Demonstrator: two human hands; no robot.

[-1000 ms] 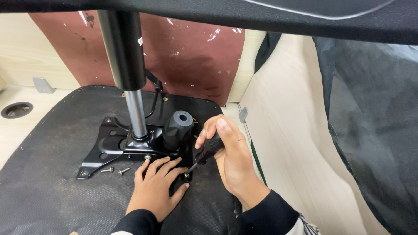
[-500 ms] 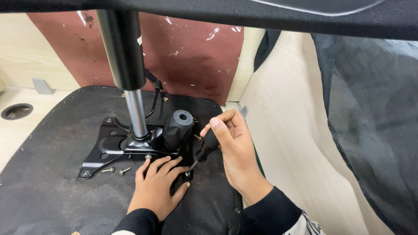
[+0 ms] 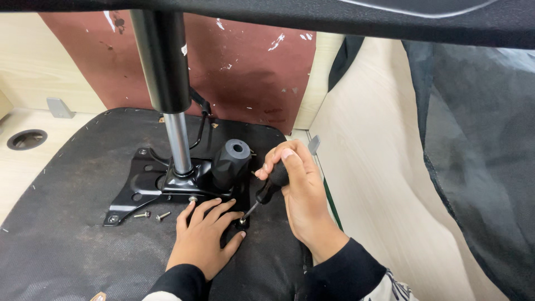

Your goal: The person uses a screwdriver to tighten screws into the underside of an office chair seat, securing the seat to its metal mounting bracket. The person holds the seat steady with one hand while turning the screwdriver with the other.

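Observation:
An upturned chair seat (image 3: 67,223) covered in black fabric lies in front of me, with a black metal mounting plate (image 3: 139,187) on it. A chrome and black gas cylinder (image 3: 167,83) rises from the plate beside a black round knob (image 3: 231,161). My right hand (image 3: 298,195) grips a black-handled screwdriver (image 3: 270,187) whose tip meets a screw at the plate's near right corner. My left hand (image 3: 203,237) lies flat on the seat with spread fingers, touching the plate's near edge right by that screw.
Two loose screws (image 3: 150,215) lie on the seat by the plate's near left corner. A dark red panel (image 3: 245,67) leans behind. A pale wooden board (image 3: 379,195) and black cloth (image 3: 479,167) are on the right. A round hole (image 3: 27,139) is in the light surface at left.
My right hand has turned on the screwdriver handle, its fingers shifting round and closing over the grip. My left hand has stayed flat in place.

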